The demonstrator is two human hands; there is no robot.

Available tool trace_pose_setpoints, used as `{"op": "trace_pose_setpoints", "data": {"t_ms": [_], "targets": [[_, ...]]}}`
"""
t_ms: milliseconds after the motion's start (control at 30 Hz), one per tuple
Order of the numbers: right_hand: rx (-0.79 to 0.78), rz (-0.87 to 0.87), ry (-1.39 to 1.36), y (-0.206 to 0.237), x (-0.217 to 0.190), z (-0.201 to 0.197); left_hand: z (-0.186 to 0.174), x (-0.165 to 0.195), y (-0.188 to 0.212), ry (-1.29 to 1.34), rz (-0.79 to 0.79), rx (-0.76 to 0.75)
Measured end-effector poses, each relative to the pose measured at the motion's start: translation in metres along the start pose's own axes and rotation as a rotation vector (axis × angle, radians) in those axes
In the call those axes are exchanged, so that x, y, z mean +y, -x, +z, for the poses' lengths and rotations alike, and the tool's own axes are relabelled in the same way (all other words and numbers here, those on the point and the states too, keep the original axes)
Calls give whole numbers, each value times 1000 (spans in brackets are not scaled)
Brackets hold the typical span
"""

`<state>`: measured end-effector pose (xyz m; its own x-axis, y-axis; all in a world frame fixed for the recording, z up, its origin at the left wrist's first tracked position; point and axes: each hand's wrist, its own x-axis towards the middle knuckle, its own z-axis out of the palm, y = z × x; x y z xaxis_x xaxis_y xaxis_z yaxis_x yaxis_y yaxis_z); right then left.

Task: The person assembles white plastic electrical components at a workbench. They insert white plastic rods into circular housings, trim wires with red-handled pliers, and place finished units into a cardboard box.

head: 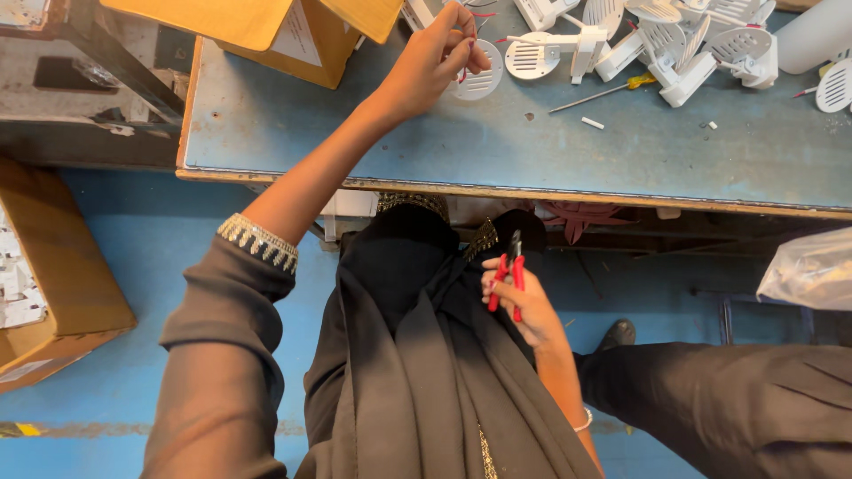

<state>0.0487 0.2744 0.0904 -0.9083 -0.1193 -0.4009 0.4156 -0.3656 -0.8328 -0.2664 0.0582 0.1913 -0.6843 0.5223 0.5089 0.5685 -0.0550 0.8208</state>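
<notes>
My left hand (437, 55) reaches out over the blue-grey worktable (373, 133) and pinches a round white slotted plastic disc (479, 82) with thin red wire at its top. My right hand (524, 302) rests low over my black-clothed lap, below the table edge, and grips red-handled pliers (508, 277) with the dark jaws pointing up. More white plastic discs and brackets (661, 44) lie piled at the table's far right.
A yellow-handled screwdriver (603, 92) lies on the table near small white bits. Cardboard boxes stand at the table's far left (293, 35) and on the blue floor at left (53, 293). A clear plastic bag (812, 270) sits at right. A black shoe (617, 333) shows below.
</notes>
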Motion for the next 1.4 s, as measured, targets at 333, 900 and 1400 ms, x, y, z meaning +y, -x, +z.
{"op": "trace_pose_setpoints", "data": {"t_ms": [333,900,1400], "targets": [[11,-411,251,15,-93,65,30,150,89,-74,-113,97],[-148,101,289,-15,39,51,145,22,322,763,-849,258],[-67,15,329,-17,39,45,151,24,317,656,-965,294]]}}
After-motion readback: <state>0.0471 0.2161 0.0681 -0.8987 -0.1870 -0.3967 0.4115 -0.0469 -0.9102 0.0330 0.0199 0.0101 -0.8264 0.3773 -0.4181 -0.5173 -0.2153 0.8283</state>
